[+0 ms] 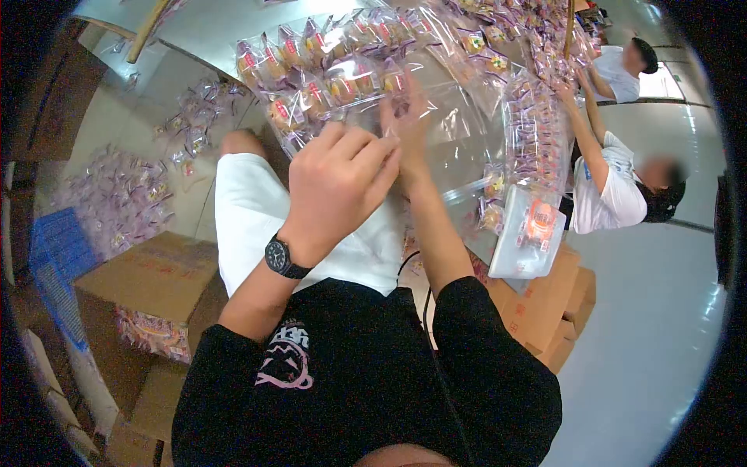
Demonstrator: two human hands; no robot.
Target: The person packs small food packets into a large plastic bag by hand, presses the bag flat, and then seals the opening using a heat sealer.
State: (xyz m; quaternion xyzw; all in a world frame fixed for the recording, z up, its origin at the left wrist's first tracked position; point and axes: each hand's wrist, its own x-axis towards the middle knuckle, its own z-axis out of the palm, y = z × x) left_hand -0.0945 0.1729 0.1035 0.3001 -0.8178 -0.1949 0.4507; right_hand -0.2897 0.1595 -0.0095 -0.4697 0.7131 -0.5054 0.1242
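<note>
My left hand [338,187], with a black watch on its wrist, is closed, its fingertips pinched at the near edge of a large clear plastic bag [455,121]. Two rows of small wrapped snack packets [334,82] with red labels and purple trim lie in the clear plastic, just beyond that hand. My right hand [406,121] reaches up beside it, behind or inside the shiny film, close to the packet at the row's right end. Glare and blur hide how its fingers are set.
On the right lie another filled bag [537,132] and a stack of flat printed bags [529,233], above cardboard boxes [545,303]. Loose packets [117,202] pile up at left, near an open carton [156,280] and a blue mesh crate [62,257]. Two co-workers [615,183] reach toward packets.
</note>
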